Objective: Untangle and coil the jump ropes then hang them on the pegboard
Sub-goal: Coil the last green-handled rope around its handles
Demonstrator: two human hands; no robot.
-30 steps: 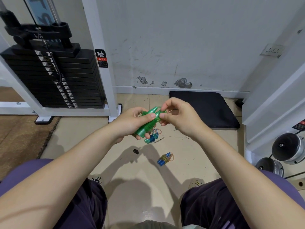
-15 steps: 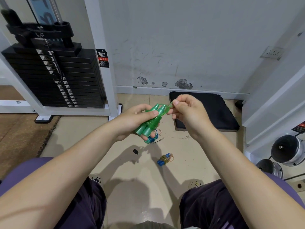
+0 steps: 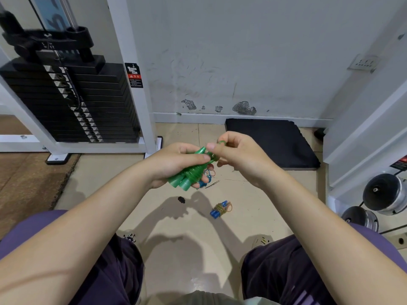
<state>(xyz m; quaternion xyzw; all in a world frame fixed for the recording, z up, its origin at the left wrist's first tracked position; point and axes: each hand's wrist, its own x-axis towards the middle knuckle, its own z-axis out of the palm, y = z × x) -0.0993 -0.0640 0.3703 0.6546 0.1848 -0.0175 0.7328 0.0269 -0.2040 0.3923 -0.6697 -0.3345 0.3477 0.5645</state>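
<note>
Beige floor tiles (image 3: 187, 249) met a scuffed white wall (image 3: 253, 51) beyond the hands. Largest, up and to the left of the left hand, stood a black weight stack (image 3: 72, 102) in a white frame (image 3: 132, 84). Beyond the right hand, against the wall, lay a black pad (image 3: 271, 142). Far to the right of the right hand, two dumbbell ends (image 3: 384, 194) sat on the floor. Both forearms reached forward over the knees, and the hands met above the floor.

The left hand (image 3: 176, 164) gripped a green jump rope (image 3: 191, 172), fingers curled round its two handles, which lay side by side with their butt ends pointing down and toward the person; cord was wound round them. The right hand (image 3: 240, 157) pinched a loop of the green cord (image 3: 221, 143) between thumb and forefinger, just beside the handles' narrow tips.

Below the hands, on the floor, lay a blue-handled rope (image 3: 220, 209), bundled with yellowish cord. Another blue piece (image 3: 203, 183) showed just under the left fingers; what it was cannot be told. A small black object (image 3: 181, 199) lay on the floor beneath the left hand.
</note>
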